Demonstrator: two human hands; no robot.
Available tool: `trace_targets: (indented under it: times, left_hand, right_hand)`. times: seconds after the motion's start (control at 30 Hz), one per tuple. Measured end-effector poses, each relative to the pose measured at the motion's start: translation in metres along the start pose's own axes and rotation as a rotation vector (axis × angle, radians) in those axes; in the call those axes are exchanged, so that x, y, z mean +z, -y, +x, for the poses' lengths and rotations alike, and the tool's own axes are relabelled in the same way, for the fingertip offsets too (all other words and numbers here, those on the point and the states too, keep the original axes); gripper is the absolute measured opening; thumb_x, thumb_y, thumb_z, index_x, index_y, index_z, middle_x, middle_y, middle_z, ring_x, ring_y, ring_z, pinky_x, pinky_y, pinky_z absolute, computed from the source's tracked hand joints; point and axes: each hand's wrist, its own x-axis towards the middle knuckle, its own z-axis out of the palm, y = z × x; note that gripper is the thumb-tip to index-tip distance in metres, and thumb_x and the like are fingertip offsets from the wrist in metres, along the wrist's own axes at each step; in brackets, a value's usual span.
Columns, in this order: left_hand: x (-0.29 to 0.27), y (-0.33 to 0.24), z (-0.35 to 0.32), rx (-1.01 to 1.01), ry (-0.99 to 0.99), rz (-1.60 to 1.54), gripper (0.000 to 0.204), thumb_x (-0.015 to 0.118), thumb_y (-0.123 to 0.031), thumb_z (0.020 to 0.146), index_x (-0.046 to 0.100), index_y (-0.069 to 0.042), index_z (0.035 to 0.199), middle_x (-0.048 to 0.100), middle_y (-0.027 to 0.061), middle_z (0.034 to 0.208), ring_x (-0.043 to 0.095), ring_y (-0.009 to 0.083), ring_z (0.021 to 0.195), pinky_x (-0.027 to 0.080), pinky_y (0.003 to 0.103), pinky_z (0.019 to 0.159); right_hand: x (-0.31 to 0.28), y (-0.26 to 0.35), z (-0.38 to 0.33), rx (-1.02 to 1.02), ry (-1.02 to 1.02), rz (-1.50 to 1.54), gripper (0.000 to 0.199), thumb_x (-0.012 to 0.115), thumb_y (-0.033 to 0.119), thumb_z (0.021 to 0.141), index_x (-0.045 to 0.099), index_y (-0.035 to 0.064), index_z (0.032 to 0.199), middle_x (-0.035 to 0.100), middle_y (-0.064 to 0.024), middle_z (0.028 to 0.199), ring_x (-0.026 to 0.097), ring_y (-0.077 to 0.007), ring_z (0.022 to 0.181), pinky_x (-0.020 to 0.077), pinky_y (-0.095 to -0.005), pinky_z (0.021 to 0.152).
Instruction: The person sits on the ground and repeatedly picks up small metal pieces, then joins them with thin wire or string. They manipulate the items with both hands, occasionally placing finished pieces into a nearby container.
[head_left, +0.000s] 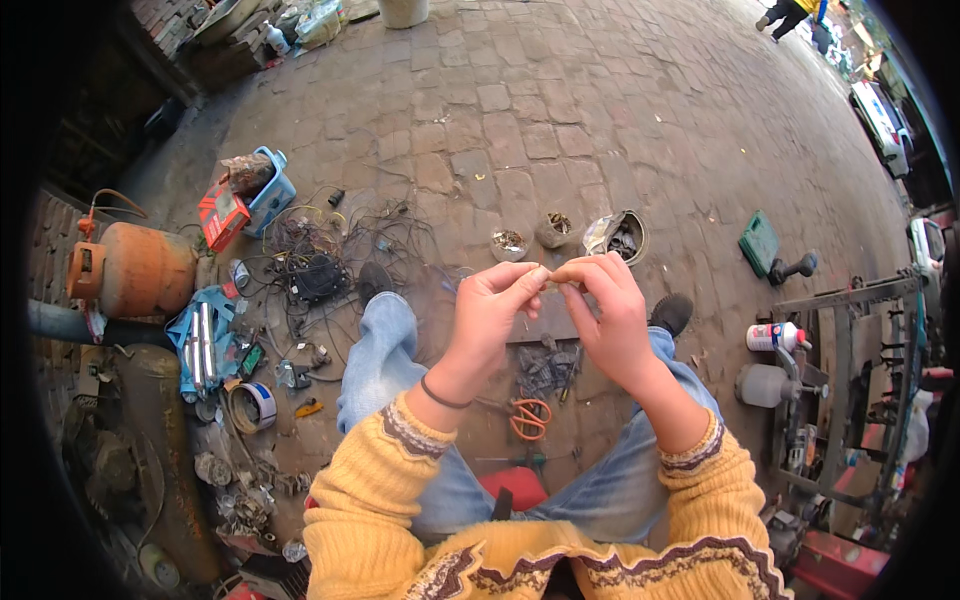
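My left hand (497, 308) and my right hand (607, 312) meet in front of me, above the ground between my knees. Both are closed in a pinch, fingertips almost touching. Something small sits between them, too tiny to name. Beneath my hands lies a dark flat plate (535, 326), partly hidden by them. Nearer to me rest a heap of dark grey scraps (548, 368) and scissors with orange handles (530, 419). Just beyond my hands stand two small containers of metal bits, one on the left (509, 243) and one on the right (554, 229), beside a round tin (630, 237).
Tangled black cables (318, 270) spread at the left, near a blue basket (270, 190) and an orange gas cylinder (135, 264). At the right are a green case (760, 243), a metal frame (845, 390) and a white bottle (773, 336). A person (788, 16) walks far off.
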Motion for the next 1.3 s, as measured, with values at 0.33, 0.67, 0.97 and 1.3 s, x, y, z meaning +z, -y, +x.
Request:
trace_targets:
  times: [0.33,0.67,0.97,1.3]
  left_hand:
    - [0.000,-0.003,-0.002,-0.016,0.134,0.056,0.017,0.068,-0.013,0.092,0.072,0.002,0.099,0.064,0.0023,0.086,0.058,0.0081,0.071,0.048,0.023,0.061]
    - [0.002,-0.005,-0.005,0.055,0.132,0.190,0.012,0.069,-0.007,0.090,0.072,0.004,0.095,0.061,0.0018,0.084,0.057,0.0089,0.068,0.046,0.023,0.060]
    - [-0.002,-0.012,-0.006,-0.038,0.188,0.219,0.014,0.070,-0.008,0.088,0.072,0.004,0.095,0.064,0.0024,0.082,0.058,0.0086,0.066,0.048,0.023,0.060]
    - [-0.006,-0.018,-0.006,-0.177,0.211,0.173,0.017,0.072,-0.013,0.089,0.073,0.002,0.098,0.069,0.0025,0.080,0.060,0.0076,0.065,0.049,0.021,0.061]
  right_hand:
    - [-0.007,-0.006,-0.004,0.498,0.094,0.539,0.015,0.068,0.002,0.087,0.070,0.0004,0.102,0.064,0.0006,0.088,0.052,-0.0069,0.076,0.0434,-0.0226,0.069]
    - [-0.011,-0.011,-0.006,0.734,0.167,0.858,0.013,0.071,0.003,0.088,0.069,-0.0001,0.100,0.064,0.0024,0.086,0.054,-0.0030,0.080,0.0434,-0.0199,0.072]
    - [-0.016,-0.022,-0.005,0.795,0.321,0.989,0.014,0.072,0.005,0.086,0.068,0.0009,0.099,0.068,-0.0013,0.096,0.062,-0.0075,0.091,0.0492,-0.0247,0.083]
    - [-0.010,-0.027,-0.008,0.718,0.323,1.087,0.015,0.071,0.003,0.087,0.066,0.0011,0.101,0.068,-0.0012,0.096,0.062,-0.0082,0.092,0.0498,-0.0253,0.085]
